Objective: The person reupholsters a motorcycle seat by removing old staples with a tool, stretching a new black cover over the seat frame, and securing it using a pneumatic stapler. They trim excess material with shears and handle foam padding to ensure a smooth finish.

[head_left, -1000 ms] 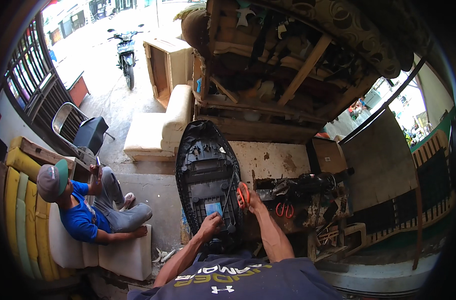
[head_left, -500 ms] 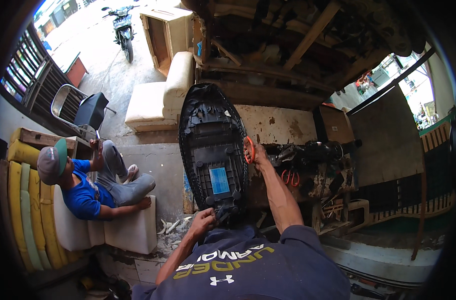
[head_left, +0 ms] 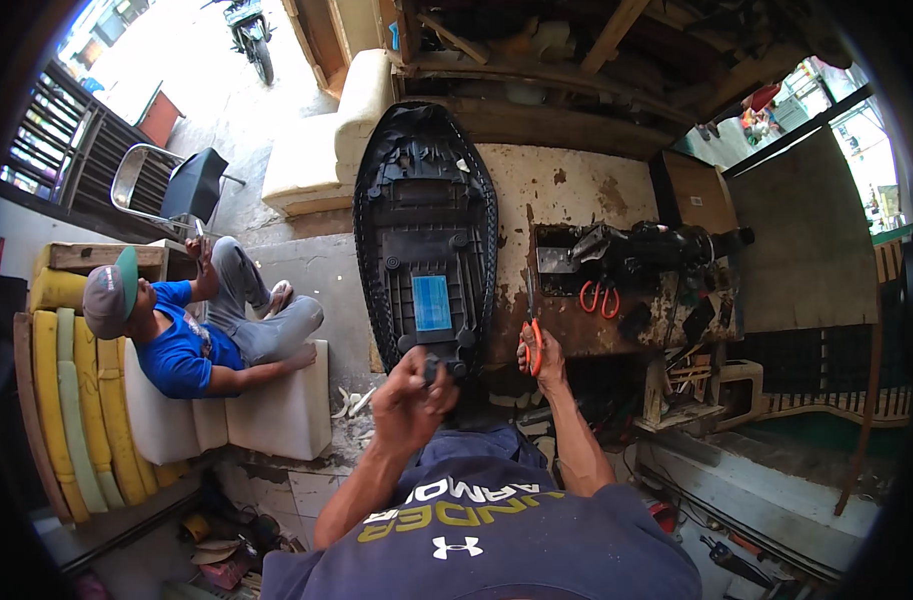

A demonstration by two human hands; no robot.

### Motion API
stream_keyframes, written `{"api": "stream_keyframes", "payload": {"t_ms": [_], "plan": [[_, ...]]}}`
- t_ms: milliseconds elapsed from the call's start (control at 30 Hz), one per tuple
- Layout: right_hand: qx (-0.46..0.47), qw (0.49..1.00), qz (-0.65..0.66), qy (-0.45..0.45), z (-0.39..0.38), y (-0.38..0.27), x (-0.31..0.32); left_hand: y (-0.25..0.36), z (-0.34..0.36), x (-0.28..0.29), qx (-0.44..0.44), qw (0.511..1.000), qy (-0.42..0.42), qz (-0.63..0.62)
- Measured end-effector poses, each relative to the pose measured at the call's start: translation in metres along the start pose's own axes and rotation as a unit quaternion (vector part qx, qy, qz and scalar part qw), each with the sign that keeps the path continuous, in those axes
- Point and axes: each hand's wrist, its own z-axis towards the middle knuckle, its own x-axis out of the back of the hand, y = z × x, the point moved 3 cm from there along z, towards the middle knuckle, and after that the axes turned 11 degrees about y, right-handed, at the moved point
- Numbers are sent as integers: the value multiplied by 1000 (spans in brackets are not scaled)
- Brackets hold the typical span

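Note:
A long black motorcycle seat (head_left: pixel 384 255) lies upside down on the bench, its ribbed plastic base facing up and its cover folded in around the rim. A blue rectangle (head_left: pixel 432 303) is on that base. My left hand (head_left: pixel 408 400) is closed above the seat's near end. Something small and dark shows at its fingertips; I cannot tell whether it is a loose piece or part of the seat. Right of the seat, my right hand (head_left: pixel 548 372) grips orange-handled scissors (head_left: pixel 532 345), their blades pointing away from me and apart from the seat.
A black sewing machine (head_left: pixel 646 248) lies on the worn bench (head_left: pixel 566 190), with a second orange-handled pair of scissors (head_left: pixel 598 300) beside it. At left a person (head_left: pixel 191 335) sits on a cream cushion (head_left: pixel 276 410). Beyond are a chair (head_left: pixel 191 185) and a motorcycle (head_left: pixel 251 40).
My right hand has drawn the scissors back toward me, off the seat's right edge. My left hand has risen over the seat's near end. The whole view has shifted slightly.

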Motion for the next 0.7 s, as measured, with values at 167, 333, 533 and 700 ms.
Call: {"api": "stream_keyframes", "payload": {"t_ms": [167,333,533,700], "plan": [[-21,999,2,33,-40,38,25,9,-7,-23,22,998,-46,-35],[129,942,-310,-5,-112,70,58,-11,-16,-17,-14,999,9,50],[391,824,-408,-43,-136,106,74,-88,8,-9,-1,998,43,49],[271,873,-397,-82,-104,141,62,-183,-1,-12,70,963,-15,259]]}}
